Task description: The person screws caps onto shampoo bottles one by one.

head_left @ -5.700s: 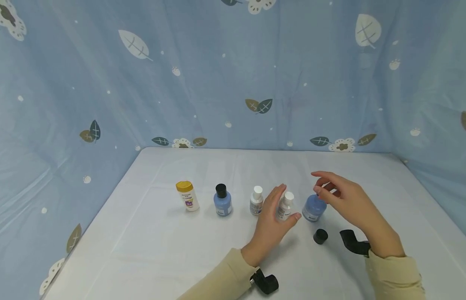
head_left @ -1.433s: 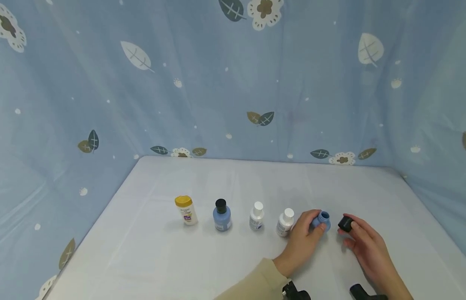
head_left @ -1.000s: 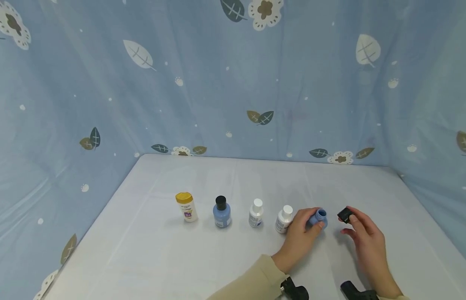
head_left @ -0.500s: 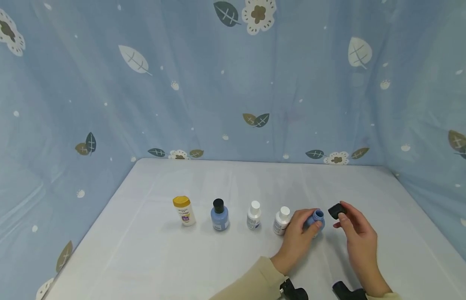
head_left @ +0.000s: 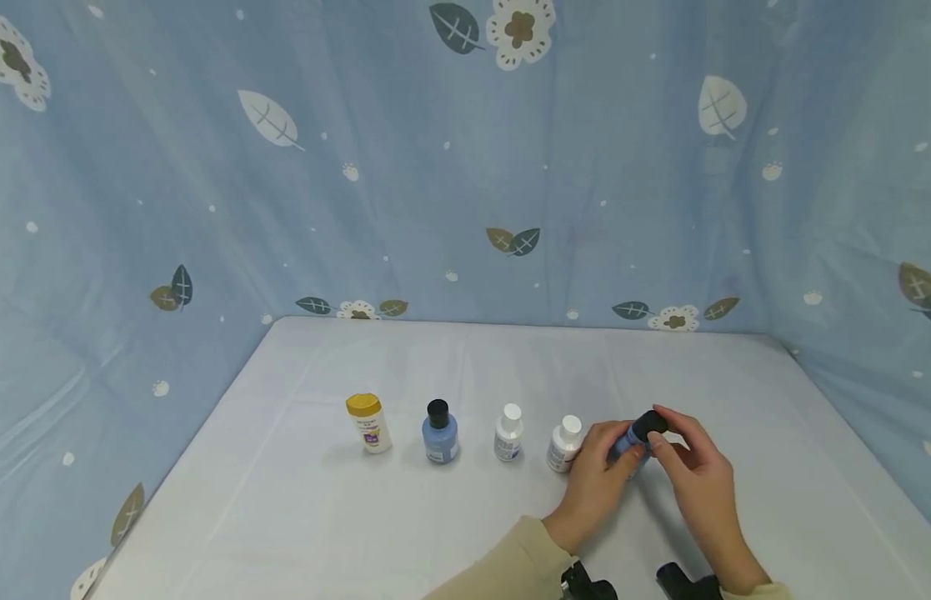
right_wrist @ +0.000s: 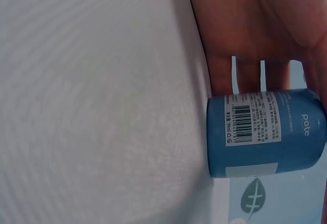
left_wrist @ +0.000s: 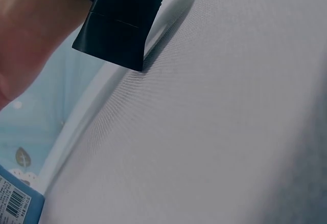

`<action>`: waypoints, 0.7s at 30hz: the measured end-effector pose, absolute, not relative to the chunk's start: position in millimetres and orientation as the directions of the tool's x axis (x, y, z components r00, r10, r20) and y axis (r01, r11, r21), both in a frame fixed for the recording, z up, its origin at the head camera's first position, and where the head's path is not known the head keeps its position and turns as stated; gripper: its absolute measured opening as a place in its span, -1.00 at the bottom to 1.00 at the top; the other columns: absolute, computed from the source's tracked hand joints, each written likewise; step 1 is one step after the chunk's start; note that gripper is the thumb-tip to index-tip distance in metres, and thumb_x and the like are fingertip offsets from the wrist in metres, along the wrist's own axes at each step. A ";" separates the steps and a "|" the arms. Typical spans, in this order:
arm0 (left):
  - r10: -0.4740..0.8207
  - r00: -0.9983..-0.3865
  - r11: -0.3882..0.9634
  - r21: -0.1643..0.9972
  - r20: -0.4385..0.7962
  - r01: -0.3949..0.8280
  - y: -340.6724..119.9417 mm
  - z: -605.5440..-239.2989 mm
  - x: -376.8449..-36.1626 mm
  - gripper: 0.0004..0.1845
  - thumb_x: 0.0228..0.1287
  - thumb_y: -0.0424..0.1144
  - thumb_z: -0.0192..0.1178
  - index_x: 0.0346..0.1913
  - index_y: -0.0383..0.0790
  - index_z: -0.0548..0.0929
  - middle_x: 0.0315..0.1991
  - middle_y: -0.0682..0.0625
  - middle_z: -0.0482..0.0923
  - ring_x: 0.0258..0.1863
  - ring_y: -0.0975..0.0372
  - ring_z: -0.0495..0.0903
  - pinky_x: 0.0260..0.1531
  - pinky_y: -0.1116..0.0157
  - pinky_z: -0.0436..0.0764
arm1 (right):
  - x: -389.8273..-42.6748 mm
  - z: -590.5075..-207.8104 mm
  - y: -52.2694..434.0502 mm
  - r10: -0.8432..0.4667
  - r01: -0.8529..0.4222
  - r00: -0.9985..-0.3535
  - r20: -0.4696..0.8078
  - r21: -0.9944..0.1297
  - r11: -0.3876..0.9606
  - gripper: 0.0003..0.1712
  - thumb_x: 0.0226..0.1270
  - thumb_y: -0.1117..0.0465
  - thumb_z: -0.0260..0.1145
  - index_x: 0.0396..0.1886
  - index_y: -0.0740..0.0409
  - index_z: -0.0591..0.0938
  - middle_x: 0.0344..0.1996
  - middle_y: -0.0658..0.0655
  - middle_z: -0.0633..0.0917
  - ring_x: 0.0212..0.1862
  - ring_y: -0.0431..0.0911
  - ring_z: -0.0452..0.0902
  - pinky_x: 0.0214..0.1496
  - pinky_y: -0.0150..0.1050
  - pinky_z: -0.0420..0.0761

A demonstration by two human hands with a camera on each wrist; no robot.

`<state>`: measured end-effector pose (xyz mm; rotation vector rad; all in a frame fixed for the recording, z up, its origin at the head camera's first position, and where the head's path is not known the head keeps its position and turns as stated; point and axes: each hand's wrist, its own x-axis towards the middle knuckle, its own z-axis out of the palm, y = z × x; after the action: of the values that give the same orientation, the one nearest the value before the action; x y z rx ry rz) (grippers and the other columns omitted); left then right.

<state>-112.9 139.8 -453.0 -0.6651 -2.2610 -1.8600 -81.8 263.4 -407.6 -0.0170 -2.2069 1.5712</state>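
While our left hand grips the blue bottle at the right end of the row on the table, our right hand pinches the black cap on its neck. The bottle's long axis is tilted, its mouth pointing up and to the right.

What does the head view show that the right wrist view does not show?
Only the head view shows the black cap that the right hand holds on the blue bottle, the left hand gripping that bottle, and four other bottles in a row, such as the yellow-capped bottle. Only the right wrist view shows the bottle's barcode label. Both show the blue bottle and the white table.
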 end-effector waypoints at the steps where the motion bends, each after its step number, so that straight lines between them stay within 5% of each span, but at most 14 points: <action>1: 0.247 -0.892 0.142 0.897 0.378 0.419 140.4 -453.8 -112.9 -0.68 0.27 -0.04 0.03 0.06 0.02 0.49 -0.04 0.17 0.41 -0.04 0.39 0.39 -0.03 0.40 0.37 | -81.0 -407.0 262.9 0.257 -0.222 -0.909 0.328 -0.902 0.370 -0.55 0.18 0.32 0.23 0.11 0.10 0.48 -0.04 0.01 0.51 -0.10 -0.25 0.46 -0.21 -0.51 0.48; 14: 0.255 -0.888 0.150 0.891 0.384 0.428 140.4 -454.5 -111.7 -0.66 0.27 -0.07 0.05 0.08 -0.05 0.49 -0.03 0.15 0.41 -0.01 0.39 0.39 -0.03 0.42 0.37 | -81.2 -417.9 264.2 0.218 -0.168 -0.930 0.296 -0.869 0.466 -0.54 0.18 0.22 0.26 0.12 0.02 0.48 -0.01 -0.05 0.49 0.01 -0.32 0.35 -0.19 -0.59 0.41; 21: 0.235 -0.887 0.131 0.891 0.398 0.434 139.7 -453.4 -113.7 -0.65 0.24 -0.10 0.09 0.07 -0.08 0.50 -0.03 0.10 0.42 -0.02 0.35 0.40 -0.03 0.42 0.37 | -81.3 -421.8 264.9 0.174 -0.189 -0.951 0.256 -0.926 0.327 -0.55 0.28 0.25 0.14 0.19 0.04 0.42 0.08 0.03 0.49 -0.02 -0.23 0.44 -0.25 -0.42 0.52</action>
<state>-113.7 139.7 -453.4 -0.6696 -2.2364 -1.8536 -81.3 264.9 -421.8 0.0137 -2.2883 1.6609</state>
